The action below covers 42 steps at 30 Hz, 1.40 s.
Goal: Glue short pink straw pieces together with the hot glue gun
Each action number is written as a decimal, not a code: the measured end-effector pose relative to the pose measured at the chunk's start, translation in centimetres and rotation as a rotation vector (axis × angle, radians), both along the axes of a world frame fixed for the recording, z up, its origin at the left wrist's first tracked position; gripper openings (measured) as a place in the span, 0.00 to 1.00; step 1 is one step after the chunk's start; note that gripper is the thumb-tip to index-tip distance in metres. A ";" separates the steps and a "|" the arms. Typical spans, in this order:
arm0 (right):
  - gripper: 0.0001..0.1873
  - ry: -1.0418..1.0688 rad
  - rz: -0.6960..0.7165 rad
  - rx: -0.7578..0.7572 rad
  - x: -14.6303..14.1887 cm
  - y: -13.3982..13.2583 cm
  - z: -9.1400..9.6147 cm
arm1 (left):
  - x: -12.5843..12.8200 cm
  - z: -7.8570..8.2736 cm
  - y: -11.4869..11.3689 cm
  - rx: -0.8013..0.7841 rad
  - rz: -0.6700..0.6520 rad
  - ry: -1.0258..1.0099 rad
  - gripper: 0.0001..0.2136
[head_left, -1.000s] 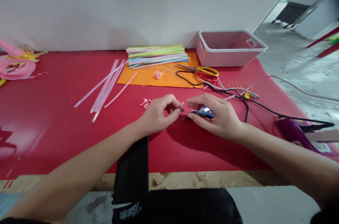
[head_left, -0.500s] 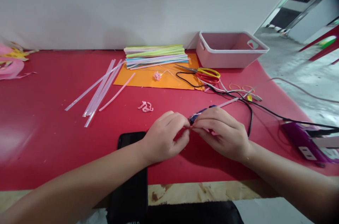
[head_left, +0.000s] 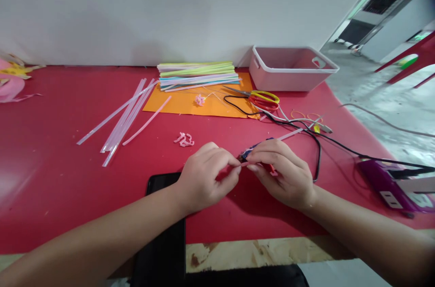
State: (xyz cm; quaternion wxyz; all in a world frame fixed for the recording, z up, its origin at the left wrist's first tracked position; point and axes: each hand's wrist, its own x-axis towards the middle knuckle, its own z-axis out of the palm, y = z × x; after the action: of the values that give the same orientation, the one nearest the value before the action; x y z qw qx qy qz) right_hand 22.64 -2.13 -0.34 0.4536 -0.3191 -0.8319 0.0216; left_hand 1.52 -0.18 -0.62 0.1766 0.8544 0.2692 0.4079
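My left hand [head_left: 210,176] is closed, thumb and fingertips pinching the end of a thin pink strip [head_left: 245,164]. Closed around a small dark-blue tool [head_left: 249,150], my right hand [head_left: 285,171] brings the tool's tip close above that strip. The tool looks like a glue gun, with a copper-coloured tip and a red part [head_left: 272,169] below; most of its body is hidden by my fingers. Behind it a pale pink stick [head_left: 288,135] sticks out. Curled pink pieces [head_left: 184,139] lie on the table, left of my hands.
Pink plastic strips [head_left: 127,117] lie left on the red table [head_left: 54,155]. On an orange sheet [head_left: 159,103] are coloured sticks [head_left: 199,76], a pink flower [head_left: 200,100] and scissors [head_left: 261,98]. A pink basket [head_left: 288,79], cables [head_left: 319,151], purple power strip [head_left: 387,187] and black phone [head_left: 161,246] surround my hands.
The whole view has shifted slightly, with the table a little lower and to the left. My hands keep the same hold; more of the pink strip and the red part shows between them.
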 end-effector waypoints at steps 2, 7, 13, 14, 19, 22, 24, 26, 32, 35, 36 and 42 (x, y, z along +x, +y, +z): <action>0.11 -0.015 -0.022 0.032 0.0 0.0 0.0 | 0.0 0.0 0.1 -0.016 -0.011 -0.020 0.02; 0.12 -0.026 -0.044 0.074 -0.3 -0.3 0.3 | 0.2 0.2 -0.2 -0.041 -0.022 -0.072 0.02; 0.11 0.002 -0.007 0.072 -0.9 -0.8 0.8 | 0.4 0.4 -0.7 -0.043 -0.043 -0.129 0.04; 0.11 0.001 -0.003 0.066 -0.9 -0.8 0.8 | 0.4 0.5 -0.7 -0.049 -0.046 -0.130 0.05; 0.11 -0.022 0.004 0.085 -0.7 -1.0 0.8 | 0.5 0.6 -0.8 -0.073 -0.063 -0.135 0.06; 0.11 -0.056 -0.001 0.126 -0.6 -1.2 0.8 | 0.5 0.5 -0.8 -0.093 -0.076 -0.134 0.06; 0.10 -0.083 -0.018 0.167 -0.5 -1.3 0.8 | 0.5 0.4 -0.7 -0.105 -0.081 -0.137 0.06; 0.10 -0.104 -0.044 0.195 -0.5 -1.4 1.0 | 0.5 0.4 -0.7 -0.115 -0.082 -0.144 0.06; 0.09 -0.135 -0.080 0.202 -0.8 -1.2 1.1 | 0.4 0.7 -0.5 -0.188 -0.045 -0.136 0.05; 0.07 -0.123 -0.081 0.206 -1.1 -1.0 0.9 | 0.4 0.8 -0.4 -0.232 -0.021 -0.123 0.06; 0.07 -0.120 -0.082 0.205 -1.1 -0.9 0.8 | 0.4 0.8 -0.4 -0.234 -0.016 -0.122 0.06; 0.12 -0.123 -0.084 0.184 -0.9 -0.7 0.5 | 0.4 0.7 -0.4 -0.231 -0.007 -0.139 0.06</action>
State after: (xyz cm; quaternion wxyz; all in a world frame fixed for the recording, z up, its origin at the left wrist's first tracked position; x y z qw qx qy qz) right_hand 21.75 -2.83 0.18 0.4297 -0.3113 -0.8425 -0.0934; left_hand 1.95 -0.57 0.04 0.2936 0.7989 0.2986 0.4316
